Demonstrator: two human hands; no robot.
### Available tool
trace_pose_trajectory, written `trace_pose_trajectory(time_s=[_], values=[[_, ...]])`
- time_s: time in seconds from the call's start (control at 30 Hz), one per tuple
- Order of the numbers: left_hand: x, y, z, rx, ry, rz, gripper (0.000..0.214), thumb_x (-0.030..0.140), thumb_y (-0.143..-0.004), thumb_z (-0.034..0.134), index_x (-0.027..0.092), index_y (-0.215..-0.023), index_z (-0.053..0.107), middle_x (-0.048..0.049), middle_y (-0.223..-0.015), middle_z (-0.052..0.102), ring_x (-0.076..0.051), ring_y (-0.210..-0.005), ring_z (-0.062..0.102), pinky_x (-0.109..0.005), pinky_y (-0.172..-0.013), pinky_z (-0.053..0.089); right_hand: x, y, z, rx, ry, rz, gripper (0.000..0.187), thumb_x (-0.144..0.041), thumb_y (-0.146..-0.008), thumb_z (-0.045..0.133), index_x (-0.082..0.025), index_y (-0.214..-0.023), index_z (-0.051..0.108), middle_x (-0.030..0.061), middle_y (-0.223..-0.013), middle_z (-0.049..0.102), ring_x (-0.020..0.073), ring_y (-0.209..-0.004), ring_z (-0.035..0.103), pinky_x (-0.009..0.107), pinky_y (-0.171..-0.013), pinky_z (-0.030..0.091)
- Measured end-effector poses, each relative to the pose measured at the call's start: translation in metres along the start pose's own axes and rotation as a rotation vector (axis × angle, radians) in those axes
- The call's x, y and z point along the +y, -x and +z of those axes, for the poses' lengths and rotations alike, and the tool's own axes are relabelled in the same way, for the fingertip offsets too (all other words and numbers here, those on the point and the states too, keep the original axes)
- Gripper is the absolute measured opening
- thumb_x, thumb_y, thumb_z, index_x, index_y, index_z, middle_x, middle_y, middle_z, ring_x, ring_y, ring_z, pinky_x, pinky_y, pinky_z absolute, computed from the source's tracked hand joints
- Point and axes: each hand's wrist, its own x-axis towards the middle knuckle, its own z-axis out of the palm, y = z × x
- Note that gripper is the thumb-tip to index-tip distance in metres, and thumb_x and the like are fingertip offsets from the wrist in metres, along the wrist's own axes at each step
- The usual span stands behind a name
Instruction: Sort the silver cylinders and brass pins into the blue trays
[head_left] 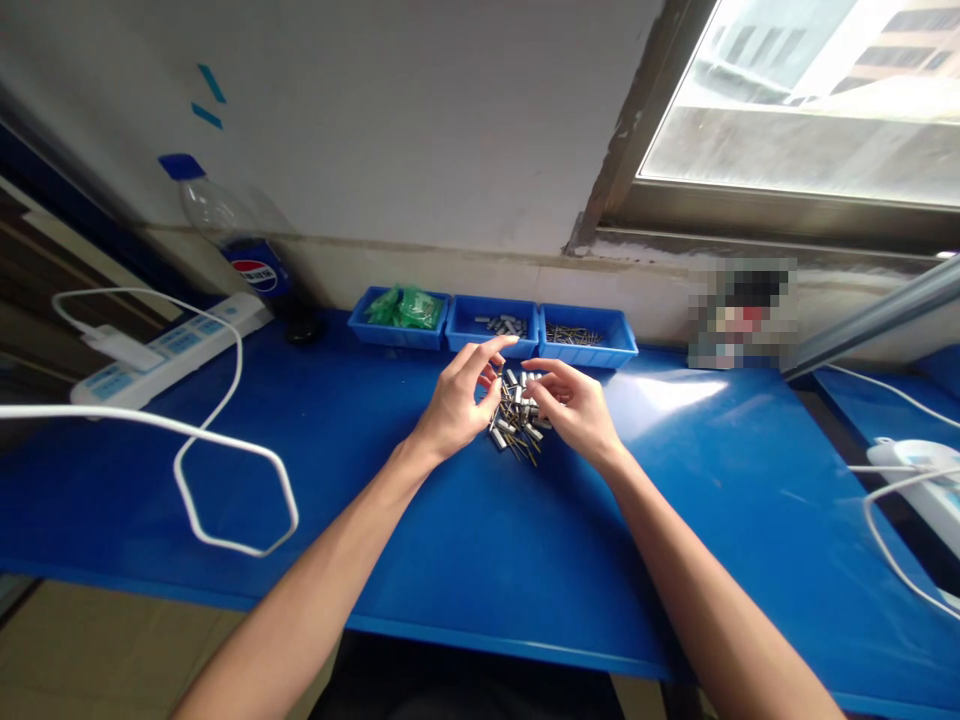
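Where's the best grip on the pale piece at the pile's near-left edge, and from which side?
Probably pinch the pale piece across its narrow width, from above and near left, with the left hand. It looks short and elongated; blue tabletop shows on its left, while the pile crowds its right.

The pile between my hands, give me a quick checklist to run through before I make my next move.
1. Pile sits between both hands: ok.
2. Pile neatly ordered: not ok; its parts lie jumbled.
3. Left hand gripping a part: cannot tell; too small to make out.
4. Right hand gripping a part: cannot tell, for the same reason.
5. Bins lined up beyond the pile: ok; three in a row.
6. Cable away from the hands: ok; its loop is off to the left.
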Motion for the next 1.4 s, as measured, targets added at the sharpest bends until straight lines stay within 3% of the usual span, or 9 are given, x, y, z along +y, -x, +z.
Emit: trace_pose_trajectory(time_s=[0.23,0.4,0.63,0.73,0.87,1.0,1.13,1.4], values=[[-0.002,0.003,0.000,-0.051,0.040,0.017,0.069,0.009,-0.093,0.061,0.029,-0.154,0.038,-0.0077,-0.125,0.063,-0.010,-0.086,0.066,-0.024,-0.086,0.061,0.003,-0.001,0.001,-0.056,-0.097,0.041,0.048,-0.051,-0.088,0.072,-0.018,-0.123,0.071,0.0049,-0.088,0.076,0.0138,-0.063,0.063,0.026,-0.060,0.054],[-0.002,0.004,-0.003,-0.098,-0.010,0.046,0.076,0.008,-0.092,0.064,0.033,-0.158,0.034,-0.0046,-0.119,0.067,-0.009,-0.084,0.068,-0.023,-0.085,0.060,0.006,-0.002,0.002,-0.088,-0.183,0.078,0.039,-0.050,-0.080,0.081,-0.019,-0.104,0.078,0.0058,-0.088,0.078,0.0168,-0.068,0.069,0.028,-0.064,0.059],[-0.002,0.006,-0.004,-0.154,-0.058,0.056,0.070,0.012,-0.096,0.062,0.033,-0.158,0.037,-0.0049,-0.122,0.068,-0.010,-0.085,0.070,-0.024,-0.087,0.060,0.004,-0.002,0.001,-0.128,-0.219,0.131,0.040,-0.053,-0.074,0.084,-0.018,-0.093,0.080,0.0065,-0.081,0.079,0.0198,-0.068,0.072,0.033,-0.068,0.062],[0.001,0.004,-0.005,-0.145,-0.088,0.067,0.062,0.013,-0.096,0.063,0.029,-0.153,0.045,-0.0049,-0.123,0.069,-0.013,-0.093,0.071,-0.027,-0.093,0.059,0.004,-0.002,0.000,-0.064,-0.212,0.124,0.039,-0.052,-0.075,0.084,-0.018,-0.094,0.080,0.0071,-0.084,0.080,0.0215,-0.072,0.075,0.035,-0.072,0.063],[-0.002,0.002,-0.009,-0.137,-0.216,0.042,0.040,0.017,-0.097,0.062,0.020,-0.137,0.061,-0.0083,-0.124,0.072,-0.020,-0.109,0.069,-0.035,-0.103,0.056,0.003,-0.003,-0.002,0.153,-0.178,0.038,0.033,-0.048,-0.080,0.082,-0.019,-0.096,0.079,0.0076,-0.090,0.081,0.0229,-0.079,0.077,0.038,-0.082,0.065],[-0.014,0.004,-0.014,-0.249,-0.355,-0.015,0.023,0.016,-0.096,0.061,0.019,-0.117,0.072,-0.0080,-0.114,0.076,-0.025,-0.110,0.068,-0.042,-0.102,0.056,0.007,-0.007,-0.006,0.312,-0.148,-0.038,0.042,-0.046,-0.085,0.077,-0.021,-0.118,0.076,0.0112,-0.119,0.078,0.0252,-0.103,0.077,0.043,-0.100,0.061],[-0.024,0.006,-0.014,-0.311,-0.374,-0.042,0.020,0.011,-0.094,0.061,0.019,-0.106,0.074,-0.0072,-0.110,0.076,-0.024,-0.104,0.068,-0.041,-0.097,0.057,0.017,-0.011,-0.010,0.301,-0.144,-0.036,0.051,-0.044,-0.085,0.077,-0.021,-0.130,0.070,0.0126,-0.128,0.074,0.0257,-0.109,0.076,0.045,-0.104,0.058],[-0.022,0.005,-0.010,-0.279,-0.371,-0.024,0.020,0.017,-0.101,0.054,0.018,-0.109,0.073,-0.0085,-0.109,0.075,-0.023,-0.103,0.068,-0.039,-0.097,0.056,0.014,-0.009,-0.011,0.274,-0.127,-0.021,0.039,-0.043,-0.087,0.075,-0.020,-0.118,0.075,0.0122,-0.118,0.078,0.0230,-0.091,0.078,0.042,-0.092,0.062]])
